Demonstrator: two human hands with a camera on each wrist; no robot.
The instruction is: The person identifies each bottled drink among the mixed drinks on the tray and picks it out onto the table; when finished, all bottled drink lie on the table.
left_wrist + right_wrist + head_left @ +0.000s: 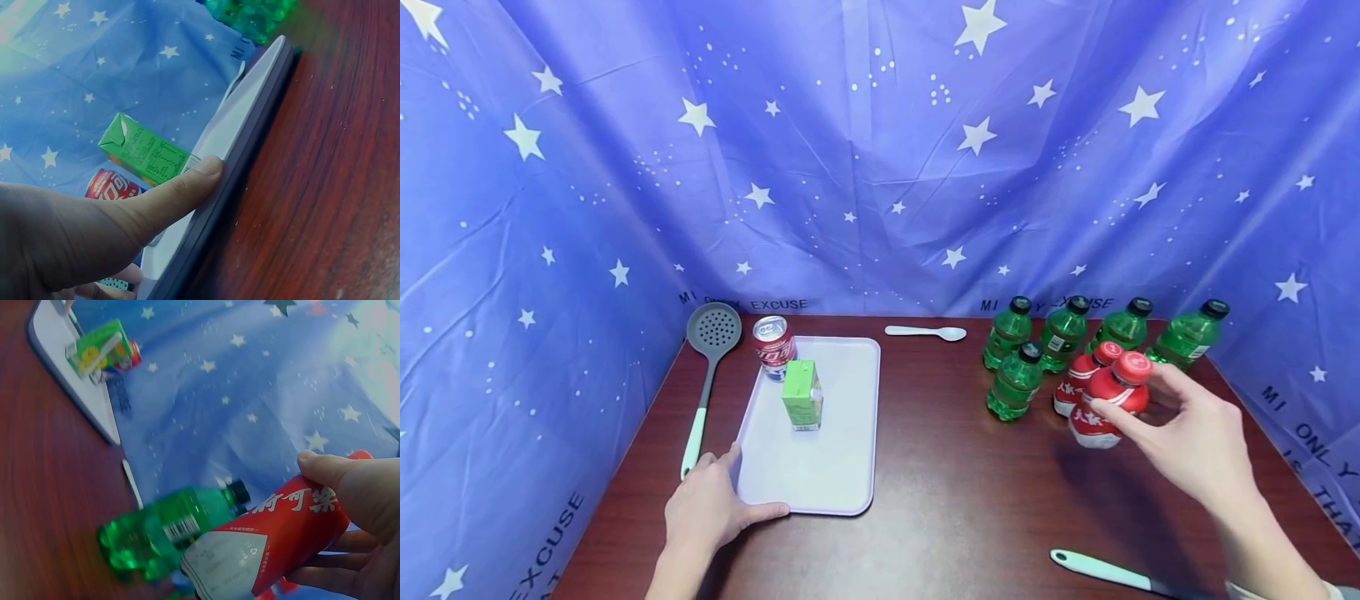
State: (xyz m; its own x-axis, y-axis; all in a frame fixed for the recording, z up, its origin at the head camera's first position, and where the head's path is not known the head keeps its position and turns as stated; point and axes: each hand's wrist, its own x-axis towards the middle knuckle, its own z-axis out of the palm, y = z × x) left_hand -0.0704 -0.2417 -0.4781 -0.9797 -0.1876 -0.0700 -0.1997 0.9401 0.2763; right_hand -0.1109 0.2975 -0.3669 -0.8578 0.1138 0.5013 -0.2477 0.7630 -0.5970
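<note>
My right hand (1206, 442) holds a red-and-white cola bottle (1105, 408) between thumb and fingers, above the table. In the right wrist view this cola bottle (275, 531) is tilted, its white lower part toward the table. Just behind it in the head view stands a second red bottle (1071, 383), partly hidden. At the near-left corner of the white tray (835, 483), my left hand (703, 504) grips the rim, thumb on the front edge and fingers along the left side. On the tray are a green drink carton (803, 400) and a red soda can (774, 343).
Several green bottles (1017, 383) with black caps stand at the back right. A white spoon (928, 332) lies at the back edge. Left of the tray is a grey skimmer (713, 329) with a mint handle. Another mint-handled utensil (1101, 569) lies at the front right.
</note>
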